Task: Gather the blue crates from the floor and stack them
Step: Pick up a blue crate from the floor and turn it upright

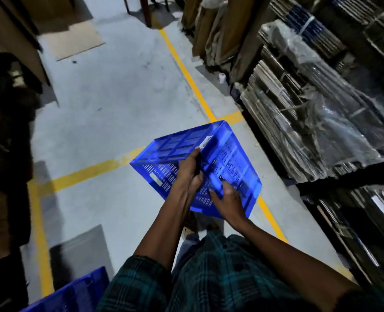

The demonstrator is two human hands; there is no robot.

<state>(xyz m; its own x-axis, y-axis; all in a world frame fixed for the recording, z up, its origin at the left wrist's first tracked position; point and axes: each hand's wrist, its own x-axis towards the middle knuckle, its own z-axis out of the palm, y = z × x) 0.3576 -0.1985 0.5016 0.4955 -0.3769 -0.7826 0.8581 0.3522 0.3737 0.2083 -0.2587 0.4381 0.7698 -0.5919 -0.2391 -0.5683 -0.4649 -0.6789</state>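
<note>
**Crate held off floor, both hands**

Grey floor (101, 104) with yellow line markings (186, 73) fills the view. Bundled flattened cardboard stacks (299, 122), some plastic-wrapped, run along 1 to 4 o'clock. Flat cardboard sheet (74, 41) on the floor at 11 o'clock. Blue crate (175, 145) at centre, tilted, perforated base facing camera, clear of the floor. Second blue crate (81, 291) cut off at 7 o'clock. Left hand (190, 172) grips the held crate's edge, fingers curled round it. Right hand (228, 199) at the 5 o'clock side, fingers curled against the base; blurred, hold unclear.
</note>
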